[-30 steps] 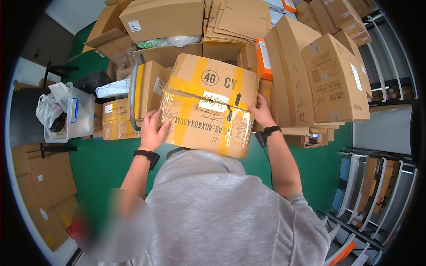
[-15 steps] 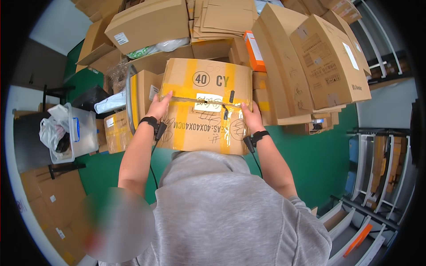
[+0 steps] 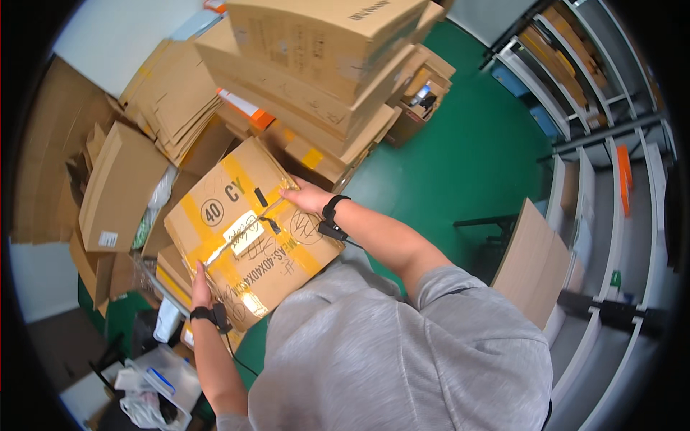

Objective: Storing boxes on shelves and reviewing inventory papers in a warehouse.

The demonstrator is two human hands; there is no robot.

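In front of my body I hold a brown cardboard box [image 3: 287,248], sealed with yellow tape and marked with black print and handwriting. A white label [image 3: 243,233] lies across its middle seam. My left hand [image 3: 202,291] grips the box's left side, thumb along its edge. At the opposite side my right hand [image 3: 309,197] clasps the box, thumb on top near the seam. The undersides of both hands' grips are hidden by the box. Black straps with small devices and cables circle both wrists.
Large cartons [image 3: 302,54] are stacked beyond the box, with flattened cardboard [image 3: 172,93] to their left. A clear plastic bin [image 3: 169,373] stands at lower left. White shelving [image 3: 611,237] lines the right, with a wooden board [image 3: 532,266] before it. Green floor [image 3: 460,165] lies between.
The view and my body have turned to the right. The box stays between both hands and now appears tilted, its right side higher; the shelves at right show more.
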